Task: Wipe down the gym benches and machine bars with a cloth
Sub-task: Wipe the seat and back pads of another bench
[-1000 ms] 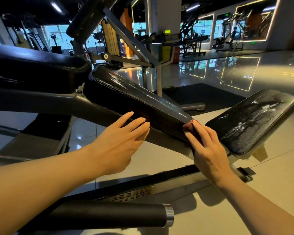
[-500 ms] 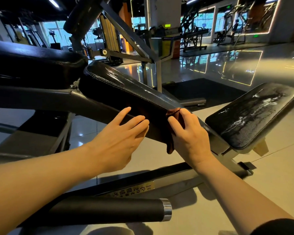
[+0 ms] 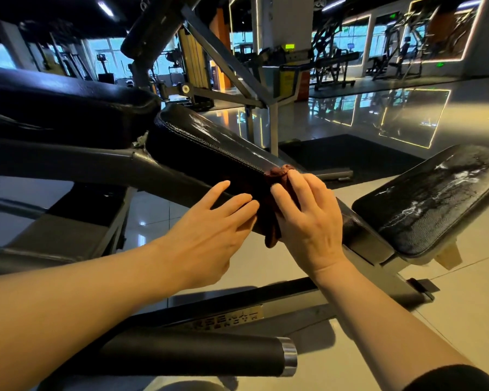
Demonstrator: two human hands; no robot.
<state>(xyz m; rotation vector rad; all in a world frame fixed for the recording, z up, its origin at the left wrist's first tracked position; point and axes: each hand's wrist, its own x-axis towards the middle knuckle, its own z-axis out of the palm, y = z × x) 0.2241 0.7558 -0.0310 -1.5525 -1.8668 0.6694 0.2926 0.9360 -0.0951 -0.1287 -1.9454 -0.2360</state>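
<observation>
Reddish-brown cloth [image 3: 274,210] lies draped over the near edge of the long black back pad [image 3: 209,148] of an adjustable gym bench, its top bunched on the pad's upper face and its lower end hanging down below the pad's side. The right hand [image 3: 308,218] presses this cloth against the pad with its fingers spread and laid flat over the fabric. The left hand [image 3: 209,235] rests just left of the cloth, its straight fingers held close together against the side of the same pad, fingertips nearly touching the fabric; whether they actually touch it I cannot tell. To the right, a separate black seat pad [image 3: 435,198] tilts upward, its worn surface marked with pale scuffs. Grey steel frame tubing [image 3: 96,167] runs under the back pad from the left. Near the bottom, a black foam roller [image 3: 195,354] with a chrome end cap [image 3: 290,355] lies across the view, and a brass nameplate [image 3: 223,317] sits on the base rail behind it. Glossy floor tiles [image 3: 350,119] reflect lit frames, and other machines [image 3: 336,63] stand far across the room.
</observation>
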